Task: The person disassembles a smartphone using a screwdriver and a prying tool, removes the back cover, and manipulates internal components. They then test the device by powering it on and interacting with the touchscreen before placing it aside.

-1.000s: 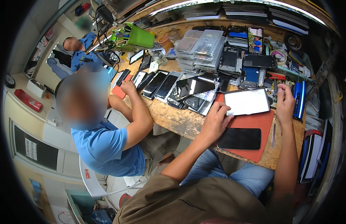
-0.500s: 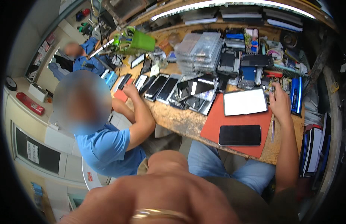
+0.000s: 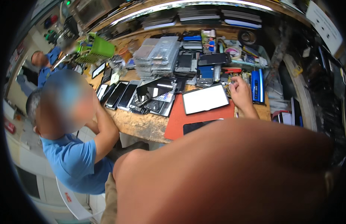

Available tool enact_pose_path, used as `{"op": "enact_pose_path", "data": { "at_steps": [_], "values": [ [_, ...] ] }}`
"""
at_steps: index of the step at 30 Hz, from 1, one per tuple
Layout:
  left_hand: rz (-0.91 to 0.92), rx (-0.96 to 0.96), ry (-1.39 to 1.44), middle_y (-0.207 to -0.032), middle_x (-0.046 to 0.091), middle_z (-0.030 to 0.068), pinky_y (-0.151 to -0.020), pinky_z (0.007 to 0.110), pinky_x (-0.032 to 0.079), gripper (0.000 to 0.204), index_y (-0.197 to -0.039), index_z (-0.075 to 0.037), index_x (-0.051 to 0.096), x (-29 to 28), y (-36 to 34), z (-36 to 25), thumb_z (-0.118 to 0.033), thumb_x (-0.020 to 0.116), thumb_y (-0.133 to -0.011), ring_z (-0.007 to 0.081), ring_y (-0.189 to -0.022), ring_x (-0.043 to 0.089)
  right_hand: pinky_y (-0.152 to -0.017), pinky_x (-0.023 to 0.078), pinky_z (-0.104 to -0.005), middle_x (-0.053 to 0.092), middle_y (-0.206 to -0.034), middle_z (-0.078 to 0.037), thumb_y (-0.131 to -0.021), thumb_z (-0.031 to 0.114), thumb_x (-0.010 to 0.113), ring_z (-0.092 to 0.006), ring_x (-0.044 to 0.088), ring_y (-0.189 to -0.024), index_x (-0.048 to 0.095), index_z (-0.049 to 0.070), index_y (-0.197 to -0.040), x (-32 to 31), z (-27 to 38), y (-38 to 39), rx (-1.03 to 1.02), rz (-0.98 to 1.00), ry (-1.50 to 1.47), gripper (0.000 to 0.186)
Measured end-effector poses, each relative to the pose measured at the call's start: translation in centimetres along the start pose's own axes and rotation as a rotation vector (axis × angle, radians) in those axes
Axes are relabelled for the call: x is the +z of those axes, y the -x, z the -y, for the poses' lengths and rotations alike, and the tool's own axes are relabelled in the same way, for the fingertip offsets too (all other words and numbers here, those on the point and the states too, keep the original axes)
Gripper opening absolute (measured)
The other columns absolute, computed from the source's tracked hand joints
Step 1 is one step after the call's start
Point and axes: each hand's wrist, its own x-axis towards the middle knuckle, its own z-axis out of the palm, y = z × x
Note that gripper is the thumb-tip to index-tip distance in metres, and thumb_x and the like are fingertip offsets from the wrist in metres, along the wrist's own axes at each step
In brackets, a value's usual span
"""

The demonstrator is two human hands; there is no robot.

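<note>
Very close to the camera, my left hand and arm fill the lower view, blurred, with the fingers indistinct. My right hand is beside a white-faced flat panel with a dark border, its fingers curled among small parts and tools, on something I cannot make out. That panel rests on a red mat. A black phone on the mat is mostly hidden behind my left arm. To the right of my right hand lies a blue metallic tool-like bar.
A person in blue sits at the wooden bench on my left; another is behind. Phones, stacked clear trays, a green basket and a parts tray crowd the bench below a lit shelf.
My left hand left the white panel and rose close to the camera, sweeping rightward across the lower view. My view has turned right. My right hand stays beside the panel.
</note>
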Motion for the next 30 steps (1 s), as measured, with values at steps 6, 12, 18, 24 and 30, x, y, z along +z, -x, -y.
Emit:
{"op": "enact_pose_path", "data": {
  "at_steps": [6, 12, 18, 24, 30],
  "values": [
    [0.439, 0.11, -0.076, -0.128, 0.065, 0.014, -0.097, 0.043, 0.052, 0.039, -0.137, -0.003, 0.061, 5.4, -0.9, 2.2, -0.031, 0.056, -0.109, 0.0319, -0.117, 0.063, -0.067, 0.055, -0.0363, 0.073, -0.083, -0.013, -0.096, 0.009, 0.067, -0.0244, 0.072, -0.073, 0.069, 0.004, -0.11, 0.0, 0.3, -0.9, 0.1, 0.002, -0.113, 0.015],
    [0.408, -0.885, 0.216, -0.136, 0.064, 0.0199, -0.103, 0.05, 0.049, 0.051, -0.132, -0.002, 0.064, 9.3, 19.0, 5.3, -0.043, 0.067, -0.101, 0.0422, -0.123, 0.062, -0.067, 0.056, -0.0358, 0.075, -0.089, -0.014, -0.095, 0.009, 0.069, -0.0233, 0.074, -0.075, 0.071, 0.003, -0.108, -0.4, 0.4, -0.6, 0.11, -0.093, -0.157, 0.015],
    [0.128, -1.508, -0.738, -0.134, 0.063, 0.0239, -0.1, 0.05, 0.052, 0.048, -0.142, -0.008, 0.064, 11.9, 34.8, -1.0, -0.032, 0.068, -0.1, 0.0455, -0.119, 0.064, -0.063, 0.052, -0.0304, 0.07, -0.087, -0.008, -0.097, 0.003, 0.068, -0.0149, 0.065, -0.07, 0.071, 0.001, -0.104, -0.9, 3.2, -1.1, -0.029, -0.183, -0.218, 0.009],
    [0.0, -1.026, -0.285, -0.107, 0.074, 0.0181, -0.092, 0.045, 0.054, 0.03, -0.122, -0.003, 0.073, 5.8, 23.0, -1.6, -0.008, 0.073, -0.092, 0.0375, -0.099, 0.069, -0.058, 0.045, -0.0241, 0.068, -0.082, -0.002, -0.096, 0.002, 0.069, -0.0059, 0.057, -0.066, 0.072, 0.002, -0.104, -4.8, 8.1, -1.1, -0.148, -0.32, -0.352, 0.008],
    [0.129, -0.738, -0.611, -0.131, 0.064, 0.0209, -0.102, 0.048, 0.049, 0.051, -0.133, -0.002, 0.067, 3.2, 13.7, 8.8, -0.025, 0.079, -0.09, 0.0394, -0.119, 0.06, -0.073, 0.047, -0.0224, 0.066, -0.096, -0.003, -0.101, -0.001, 0.063, -0.0054, 0.058, -0.082, 0.069, -0.003, -0.112, -13.3, 11.8, 6.2, -0.164, -0.148, -0.188, 0.012]
  ]
}}
